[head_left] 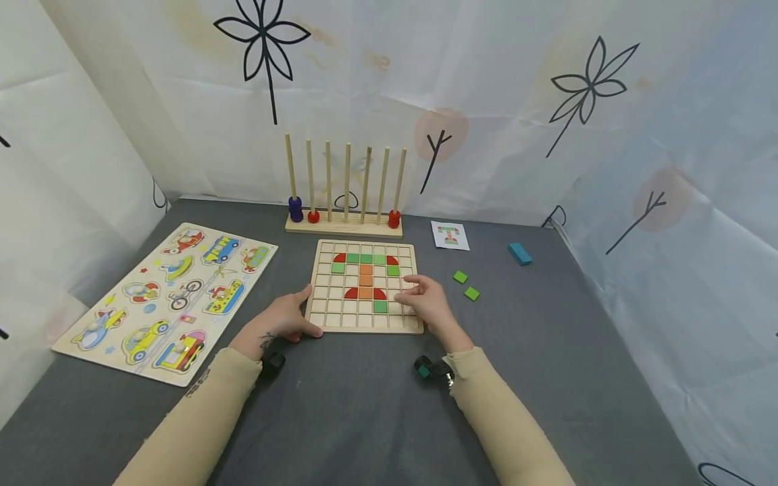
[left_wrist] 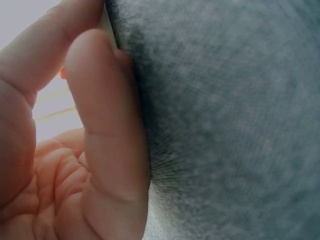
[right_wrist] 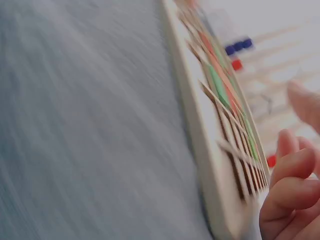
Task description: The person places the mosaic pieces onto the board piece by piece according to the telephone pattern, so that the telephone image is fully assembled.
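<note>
A wooden grid board (head_left: 340, 318) lies on the dark cloth, with green, orange and red pieces in some cells. At its lower left corner my left hand (head_left: 282, 317) touches the edge, thumb and index finger spread apart. The left wrist view shows these fingers (left_wrist: 107, 115) close up by the cloth. Over the board's right side hovers my right hand (head_left: 427, 304), fingers loosely bent. No piece shows between its fingers (right_wrist: 295, 195) in the right wrist view. Two loose green squares (head_left: 471, 293) lie to the right of this hand.
Behind the board stands a wooden peg rack (head_left: 343, 226) with purple and red beads. A picture card (head_left: 450, 235) and a blue block (head_left: 520, 254) lie at the back right. A vehicle puzzle board (head_left: 164, 307) covers the left of the table.
</note>
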Tool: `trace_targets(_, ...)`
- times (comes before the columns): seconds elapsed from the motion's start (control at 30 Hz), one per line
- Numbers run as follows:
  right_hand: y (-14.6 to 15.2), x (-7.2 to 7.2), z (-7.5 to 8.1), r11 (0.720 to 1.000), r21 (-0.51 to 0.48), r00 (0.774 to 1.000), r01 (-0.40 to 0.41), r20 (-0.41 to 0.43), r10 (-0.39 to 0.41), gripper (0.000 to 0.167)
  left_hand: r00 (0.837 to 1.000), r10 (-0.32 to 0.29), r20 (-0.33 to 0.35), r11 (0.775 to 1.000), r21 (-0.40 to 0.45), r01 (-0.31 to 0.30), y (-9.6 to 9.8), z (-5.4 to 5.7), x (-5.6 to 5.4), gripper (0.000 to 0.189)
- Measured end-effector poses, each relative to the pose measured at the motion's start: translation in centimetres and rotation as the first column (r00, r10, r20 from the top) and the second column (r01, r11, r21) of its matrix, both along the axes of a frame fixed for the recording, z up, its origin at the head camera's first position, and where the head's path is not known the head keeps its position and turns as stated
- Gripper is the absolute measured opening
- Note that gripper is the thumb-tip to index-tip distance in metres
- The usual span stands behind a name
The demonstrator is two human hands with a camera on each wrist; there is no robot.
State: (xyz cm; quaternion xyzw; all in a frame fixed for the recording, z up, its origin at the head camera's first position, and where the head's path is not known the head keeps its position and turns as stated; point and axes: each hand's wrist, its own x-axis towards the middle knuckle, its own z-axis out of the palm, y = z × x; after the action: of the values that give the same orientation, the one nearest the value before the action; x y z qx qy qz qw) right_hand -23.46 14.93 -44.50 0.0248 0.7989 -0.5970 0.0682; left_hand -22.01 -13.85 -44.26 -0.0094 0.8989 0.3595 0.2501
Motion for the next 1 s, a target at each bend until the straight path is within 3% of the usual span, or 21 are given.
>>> trace_targets(0.13, 2.9, -0.3, 0.8, 0.98, -0.127, 0.989, 0.15, 0.031, -0.147, 0.055, 1.0, 0.001, 0.007, 1.0, -0.006, -0.001, 0.0, 0.0, 0.0, 0.108)
trace_targets(0.23, 5.4, -0.6, 1.2, 0.957, -0.109, 0.963, 0.268, 0.043, -0.265, 0.058, 1.0, -0.002, 0.006, 1.0, -0.003, 0.002, -0.1, 0.0, 0.0, 0.108)
trace_targets(0.4, 8.7, -0.7, 1.2, 0.906, -0.003, 0.9, 0.423, 0.114, -0.42, 0.063, 1.0, -0.001, 0.005, 1.0, 0.0, 0.001, -0.1, 0.0, -0.1, 0.108)
trace_targets(0.5, 10.0, -0.6, 0.8, 0.895, 0.085, 0.881, 0.438, 0.161, -0.446, 0.061, 1.0, 0.0, 0.006, 1.0, 0.001, 0.0, -0.2, 0.0, -0.1, 0.109)
trace_targets(0.67, 10.7, -0.5, 0.1, 0.889, 0.188, 0.874, 0.417, 0.186, -0.449, 0.052, 1.0, -0.004, 0.0, 1.0, 0.001, 0.004, -0.1, 0.0, 0.0, 0.109)
trace_targets(1.0, 10.5, -0.6, -0.4, 0.871, 0.241, 0.881, 0.429, 0.102, -0.462, 0.032, 1.0, -0.005, -0.001, 1.0, -0.005, 0.005, 0.0, 0.0, 0.0, 0.109)
